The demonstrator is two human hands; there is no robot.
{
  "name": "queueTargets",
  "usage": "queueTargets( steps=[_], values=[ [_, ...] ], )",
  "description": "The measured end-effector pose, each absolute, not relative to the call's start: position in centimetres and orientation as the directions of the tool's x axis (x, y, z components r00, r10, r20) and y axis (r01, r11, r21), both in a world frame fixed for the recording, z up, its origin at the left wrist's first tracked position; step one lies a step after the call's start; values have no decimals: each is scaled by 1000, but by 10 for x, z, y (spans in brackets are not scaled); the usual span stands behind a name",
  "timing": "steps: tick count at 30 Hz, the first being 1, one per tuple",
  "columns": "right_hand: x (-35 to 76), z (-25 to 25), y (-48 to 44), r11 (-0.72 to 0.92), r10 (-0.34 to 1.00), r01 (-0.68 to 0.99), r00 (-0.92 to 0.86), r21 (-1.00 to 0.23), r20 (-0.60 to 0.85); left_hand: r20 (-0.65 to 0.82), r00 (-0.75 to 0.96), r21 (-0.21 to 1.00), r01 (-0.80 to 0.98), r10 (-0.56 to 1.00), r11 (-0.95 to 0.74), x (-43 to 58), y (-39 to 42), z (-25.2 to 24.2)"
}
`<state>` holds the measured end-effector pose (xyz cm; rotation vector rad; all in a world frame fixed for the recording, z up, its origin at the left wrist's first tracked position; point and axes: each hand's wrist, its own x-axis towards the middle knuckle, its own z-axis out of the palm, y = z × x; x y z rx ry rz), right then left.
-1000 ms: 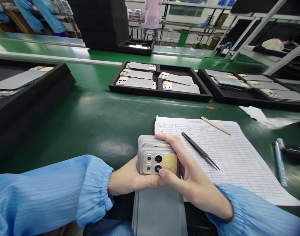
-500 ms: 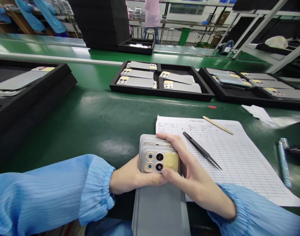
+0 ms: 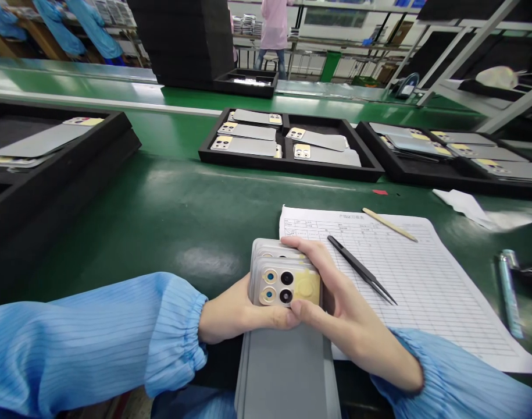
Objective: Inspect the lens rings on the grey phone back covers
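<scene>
Before you runs the broad, glossy dark-green worktable [image 3: 117, 227]. Across it from you sits a shallow black two-section tray [image 3: 287, 165], with grey phone panels lying in both sections. Nearer you, to the right, lies a white paper sheet printed with a ruled table [image 3: 427, 291]; its heading appears to be in Chinese characters, too blurred to read surely, and the small entries in its top rows cannot be made out.

Your stack of flat grey phone back panels [image 3: 287, 372] stands at the near edge, just left of the sheet, camera ends up and slightly fanned. Both your hands are closed around its upper part. Your right hand [image 3: 350, 320] wraps the right side, index finger along the top edge, thumb pressed at the bottom of the camera area. Your left hand [image 3: 235, 313] grips the left side, thumb laid flat across the front panel; its other fingers are hidden behind. The two thumb tips meet.

On the front panel, the silver square camera block [image 3: 277, 287] shows two gold-ringed and two black circles, beside a patch of translucent yellow film [image 3: 308, 285]. Slim black pointed tweezers [image 3: 361, 270] lie on the sheet, near your right hand.
</scene>
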<state>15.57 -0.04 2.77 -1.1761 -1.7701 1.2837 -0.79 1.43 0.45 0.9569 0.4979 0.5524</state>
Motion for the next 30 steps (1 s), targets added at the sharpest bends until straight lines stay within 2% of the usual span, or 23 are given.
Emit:
queueTargets(
  steps=[10, 18, 30],
  values=[
    [156, 25, -1, 98, 919, 265, -393, -959, -15, -145, 750, 877, -205, 645, 435, -8, 15, 5],
    [152, 25, -2, 146, 930, 317, -367, -937, 21, -89, 740, 943, -152, 667, 295, -5, 13, 5],
    [149, 22, -3, 161, 947, 352, -320, -922, 43, -14, 743, 966, -162, 669, 200, -4, 14, 5]
  ],
)
